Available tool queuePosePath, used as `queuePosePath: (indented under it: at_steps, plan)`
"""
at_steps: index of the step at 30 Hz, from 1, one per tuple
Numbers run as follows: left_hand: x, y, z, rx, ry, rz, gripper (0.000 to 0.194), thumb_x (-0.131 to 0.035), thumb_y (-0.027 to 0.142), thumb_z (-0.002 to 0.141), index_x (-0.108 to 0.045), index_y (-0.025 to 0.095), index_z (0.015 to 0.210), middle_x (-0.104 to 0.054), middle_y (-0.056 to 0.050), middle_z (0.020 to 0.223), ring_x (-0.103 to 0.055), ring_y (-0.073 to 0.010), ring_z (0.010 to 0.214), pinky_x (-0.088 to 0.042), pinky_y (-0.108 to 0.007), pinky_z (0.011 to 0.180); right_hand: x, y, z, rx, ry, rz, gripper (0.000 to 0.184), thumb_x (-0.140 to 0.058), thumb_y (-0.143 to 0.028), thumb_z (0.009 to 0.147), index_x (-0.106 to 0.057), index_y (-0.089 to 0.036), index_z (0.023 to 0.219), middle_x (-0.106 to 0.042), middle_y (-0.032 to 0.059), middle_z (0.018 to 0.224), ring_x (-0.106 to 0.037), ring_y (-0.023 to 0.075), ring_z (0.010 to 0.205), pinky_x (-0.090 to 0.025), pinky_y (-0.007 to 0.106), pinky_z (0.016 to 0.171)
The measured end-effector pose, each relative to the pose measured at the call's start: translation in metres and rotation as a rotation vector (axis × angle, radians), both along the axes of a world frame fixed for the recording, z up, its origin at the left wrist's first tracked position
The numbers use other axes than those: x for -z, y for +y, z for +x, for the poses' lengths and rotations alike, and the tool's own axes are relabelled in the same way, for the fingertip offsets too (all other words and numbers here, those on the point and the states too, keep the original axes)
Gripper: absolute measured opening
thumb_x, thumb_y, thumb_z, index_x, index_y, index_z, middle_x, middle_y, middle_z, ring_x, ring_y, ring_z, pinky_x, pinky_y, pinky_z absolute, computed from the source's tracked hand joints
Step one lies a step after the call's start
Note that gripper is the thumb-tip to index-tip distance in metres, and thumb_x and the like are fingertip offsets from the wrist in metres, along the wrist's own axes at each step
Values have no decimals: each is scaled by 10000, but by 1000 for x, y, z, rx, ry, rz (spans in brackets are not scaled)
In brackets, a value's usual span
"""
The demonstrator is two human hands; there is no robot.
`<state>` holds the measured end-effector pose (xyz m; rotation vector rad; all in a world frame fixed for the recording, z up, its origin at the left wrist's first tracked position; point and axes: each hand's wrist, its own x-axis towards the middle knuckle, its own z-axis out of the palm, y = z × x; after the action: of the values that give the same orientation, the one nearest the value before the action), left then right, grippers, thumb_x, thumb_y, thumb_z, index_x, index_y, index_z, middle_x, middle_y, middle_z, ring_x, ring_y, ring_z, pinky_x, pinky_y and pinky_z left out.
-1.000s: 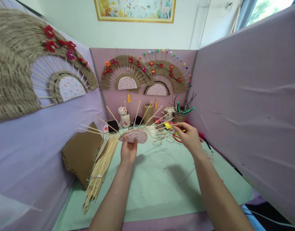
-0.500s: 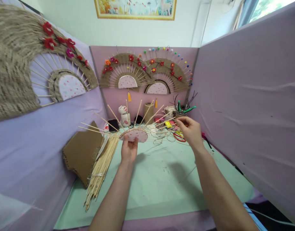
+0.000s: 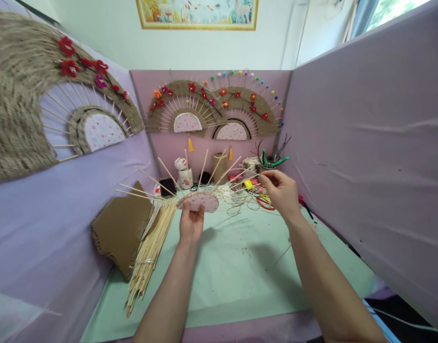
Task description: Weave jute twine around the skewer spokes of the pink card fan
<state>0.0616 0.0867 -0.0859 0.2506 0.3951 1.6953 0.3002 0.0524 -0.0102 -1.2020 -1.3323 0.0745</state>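
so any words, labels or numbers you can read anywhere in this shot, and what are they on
None can be read.
The framed picture on the wall shows only a painted scene, no lettering.
The small yellow item at the back of the table, just beyond the right hand, is too small and blurred to tell.

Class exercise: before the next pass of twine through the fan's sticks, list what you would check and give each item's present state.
1. Left hand grips the pink half-disc at its lower edge: ok.
2. Right hand pinches something at the rightmost sticks: ok; twine in the pinch: cannot tell.
3. Sticks fan out evenly, none visibly loose: ok.
4. Loose twine on the mat is free of knots: cannot tell.
5. Spare stick bundle lies left of the left hand: ok.
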Motion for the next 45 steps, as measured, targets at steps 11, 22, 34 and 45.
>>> queuePosePath:
  at_steps: [11, 22, 34, 45]
  plan:
    - [-3, -2, -1, -4, -49, -24, 155, -544, 297, 907, -633, 172, 884, -658, -39, 882, -625, -117, 810, -569, -214, 657, 102, -1, -37, -152, -180, -353, 231, -474, -334, 833, -653, -195, 793, -692, 76, 815, -593, 201, 717, -439, 312, 684]
    - [-4, -3, -3, 5, -158, -22, 190, -516, 331, 920, -613, 171, 884, -655, -26, 861, -619, -121, 790, -558, -225, 632, 125, -1, -51, -198, -284, -537, 213, -446, -277, 784, -640, -210, 726, -692, 62, 764, -608, 214, 717, -400, 303, 674]
    - [-2, -6, -2, 59, -180, 43, 231, -487, 350, 932, -637, 181, 885, -667, -29, 866, -626, -124, 815, -547, -228, 661, 141, 5, -36, -182, -171, -541, 271, -424, -303, 781, -671, -204, 829, -713, 69, 808, -649, 239, 807, -463, 349, 752]
    - [-1, -10, 4, 105, -91, 81, 196, -524, 328, 919, -652, 181, 899, -681, -25, 903, -636, -127, 848, -536, -236, 685, 103, -23, -58, 37, -139, 272, 213, -498, -133, 814, -624, -205, 970, -624, 72, 967, -575, 226, 971, -457, 429, 895]
